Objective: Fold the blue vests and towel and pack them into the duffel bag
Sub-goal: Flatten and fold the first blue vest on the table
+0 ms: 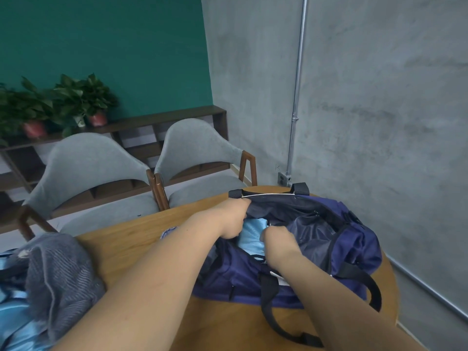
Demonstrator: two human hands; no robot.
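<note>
Pale-blue vest (253, 235) is being tucked into the duffel bag (354, 247), gripped by left hand (231, 219) and right hand (277, 243), fingers curled round it. Release seems called for next, then the towel (60, 272).

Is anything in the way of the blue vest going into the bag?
No, nothing I can see. The duffel bag lies open on top, and the folded vest sits right in the opening, held between the left hand and the right hand.

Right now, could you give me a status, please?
Right hand grips folded blue vest inside duffel bag; left hand alongside, grip unclear. Grey towel, second vest unpacked. Nothing blocking.
</note>
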